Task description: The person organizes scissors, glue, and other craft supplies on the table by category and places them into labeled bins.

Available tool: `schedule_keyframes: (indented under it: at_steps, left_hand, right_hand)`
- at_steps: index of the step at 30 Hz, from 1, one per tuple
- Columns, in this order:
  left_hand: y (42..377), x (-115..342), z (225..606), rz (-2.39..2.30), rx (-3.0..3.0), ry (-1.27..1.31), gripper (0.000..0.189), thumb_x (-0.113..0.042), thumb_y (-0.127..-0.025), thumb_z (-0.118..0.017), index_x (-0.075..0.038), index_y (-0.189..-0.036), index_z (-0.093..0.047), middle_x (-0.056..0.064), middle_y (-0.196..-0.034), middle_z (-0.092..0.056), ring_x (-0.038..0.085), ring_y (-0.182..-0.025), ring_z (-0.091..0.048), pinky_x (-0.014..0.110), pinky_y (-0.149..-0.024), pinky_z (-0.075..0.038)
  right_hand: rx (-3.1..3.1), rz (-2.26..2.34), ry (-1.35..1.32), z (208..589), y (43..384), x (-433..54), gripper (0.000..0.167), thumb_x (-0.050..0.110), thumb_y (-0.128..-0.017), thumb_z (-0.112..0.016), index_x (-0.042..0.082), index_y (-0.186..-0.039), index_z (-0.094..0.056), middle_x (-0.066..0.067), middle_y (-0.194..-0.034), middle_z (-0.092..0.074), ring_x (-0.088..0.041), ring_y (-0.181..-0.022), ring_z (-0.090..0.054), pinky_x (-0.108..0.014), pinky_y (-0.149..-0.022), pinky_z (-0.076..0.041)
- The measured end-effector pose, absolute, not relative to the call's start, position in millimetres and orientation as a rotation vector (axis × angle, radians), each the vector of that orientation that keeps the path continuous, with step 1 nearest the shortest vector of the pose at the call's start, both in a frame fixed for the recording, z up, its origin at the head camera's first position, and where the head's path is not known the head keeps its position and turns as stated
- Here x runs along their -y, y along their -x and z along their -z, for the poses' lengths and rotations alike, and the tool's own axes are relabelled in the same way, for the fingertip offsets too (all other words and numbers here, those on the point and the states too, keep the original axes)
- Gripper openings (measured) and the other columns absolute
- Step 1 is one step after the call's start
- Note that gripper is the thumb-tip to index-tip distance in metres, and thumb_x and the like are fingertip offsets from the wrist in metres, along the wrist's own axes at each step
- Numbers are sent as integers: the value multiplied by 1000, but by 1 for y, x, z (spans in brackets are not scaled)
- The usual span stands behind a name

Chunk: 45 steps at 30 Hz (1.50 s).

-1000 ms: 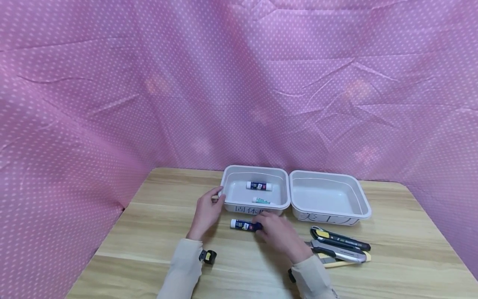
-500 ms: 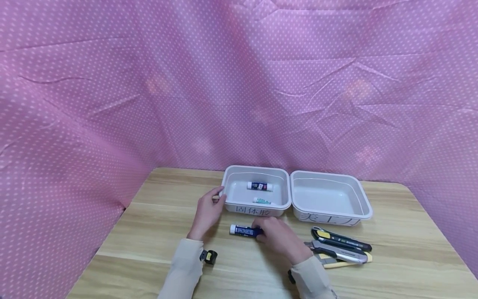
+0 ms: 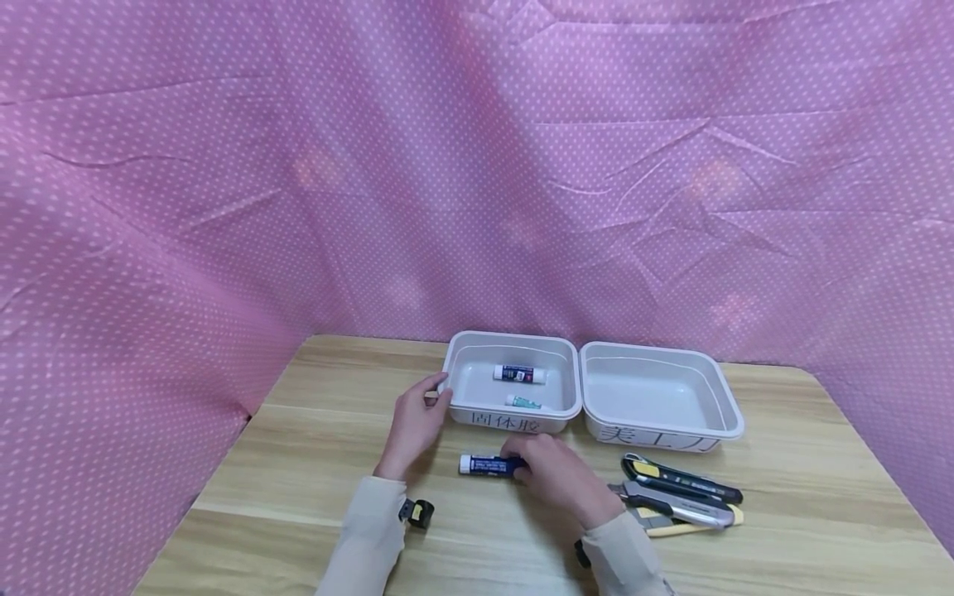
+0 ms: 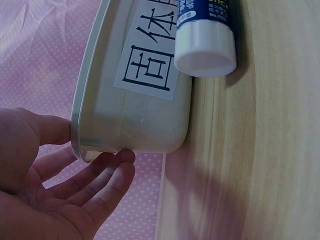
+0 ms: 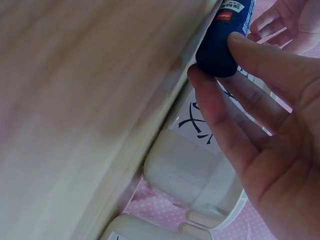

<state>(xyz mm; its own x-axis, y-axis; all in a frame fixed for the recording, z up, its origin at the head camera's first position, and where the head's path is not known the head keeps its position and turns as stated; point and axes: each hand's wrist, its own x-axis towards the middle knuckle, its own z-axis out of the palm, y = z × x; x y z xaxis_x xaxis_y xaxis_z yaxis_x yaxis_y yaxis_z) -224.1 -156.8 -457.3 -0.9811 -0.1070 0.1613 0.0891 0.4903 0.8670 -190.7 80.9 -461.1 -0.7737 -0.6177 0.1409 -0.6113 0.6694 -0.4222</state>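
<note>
In the head view my right hand (image 3: pixel 555 472) pinches the dark blue end of a glue stick (image 3: pixel 483 465), its white cap pointing left, low over the table in front of the left bin. The right wrist view shows the thumb (image 5: pixel 255 52) and fingertips around the glue stick's blue end (image 5: pixel 217 55). My left hand (image 3: pixel 413 422) holds the left rim of the left white bin (image 3: pixel 456 356), thumb on the rim and fingers against its outer side. Inside that bin lie another blue glue stick (image 3: pixel 514 374) and a smaller green-and-white tube (image 3: pixel 524 402).
A second labelled white bin (image 3: pixel 648 354) stands beside the first, on the right. Several utility knives (image 3: pixel 681 501) lie in a pile in front of it. Behind the wooden table (image 3: pixel 276 472) hangs a pink dotted cloth (image 3: pixel 477 207).
My right hand has drawn the glue stick slightly toward me, and it has turned so that a different side of its label shows. The left hand stays on the bin rim.
</note>
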Motion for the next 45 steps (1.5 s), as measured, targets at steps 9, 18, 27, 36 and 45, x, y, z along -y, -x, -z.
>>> schedule_keyframes:
  at_steps: [9,18,27,36,45]
  left_hand:
    - [224,155,455,1509,2549,-39,41,-16,-103,-60,-3,-142,-58,20,-138,-62,28,-103,-71,32,-80,-63]
    - [225,156,457,1519,2540,-36,42,-16,-103,-60,-2,-142,-58,22,-138,-62,29,-101,-72,31,-77,-63]
    - [224,155,455,1519,2549,-43,43,-18,-103,-60,-4,-143,-57,20,-139,-62,28,-103,-71,31,-78,-63]
    - [224,156,457,1505,2541,-38,42,-18,-103,-61,-3,-142,-58,21,-138,-62,28,-101,-72,31,-77,-63]
    - [223,156,457,1501,2522,-11,40,-14,-102,-61,-1,-140,-59,24,-137,-62,31,-101,-73,33,-78,-64]
  right_hand:
    - [-2860,756,997,454,190,-84,32,5,-89,-75,16,-120,-74,-1,-113,-76,-19,-101,-71,-38,-90,-60]
    - [-2888,762,994,446,188,-86,34,3,-90,-73,15,-122,-73,-2,-118,-75,-22,-108,-71,-42,-96,-58]
    - [-2912,785,996,444,189,-91,36,1,-88,-75,16,-121,-74,-2,-120,-74,-22,-112,-69,-43,-98,-57]
    - [-2921,796,1021,438,188,-97,39,0,-88,-75,18,-123,-73,0,-123,-73,-20,-115,-68,-40,-100,-57]
    - [-2950,851,1042,430,187,-100,41,-1,-86,-78,19,-121,-74,1,-125,-73,-19,-117,-67,-41,-101,-56]
